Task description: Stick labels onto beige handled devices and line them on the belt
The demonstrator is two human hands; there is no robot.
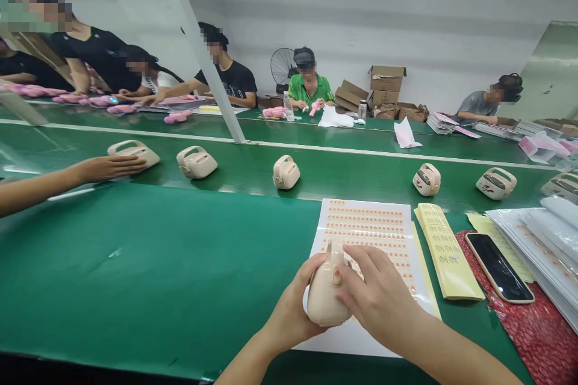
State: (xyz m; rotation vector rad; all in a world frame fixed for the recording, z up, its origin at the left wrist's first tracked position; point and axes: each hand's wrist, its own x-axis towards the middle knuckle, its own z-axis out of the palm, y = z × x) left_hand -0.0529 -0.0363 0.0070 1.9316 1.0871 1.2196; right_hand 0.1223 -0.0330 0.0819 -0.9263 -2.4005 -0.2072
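A small cream plastic device with a carry handle (326, 298) is tilted up over the sticker sheet. My left hand (293, 307) is closed around its left side and underside. The fingers of my right hand (377, 286) are bent against its right side, by the handle joint. A small orange spot shows at the fingertips there; whether it is a sticker on the device or held in the fingers I cannot make out. Below lies the white sheet of small orange stickers (363, 216), partly covered by my hands and the device.
Similar devices (197, 162) stand along the green belt (235, 177); a co-worker's hand (112, 167) touches one at left. To my right lie yellow label strips (445, 252), a phone (499, 267), red bubble wrap (537, 319) and stacked sheets (542, 252). Several people sit beyond the belt.
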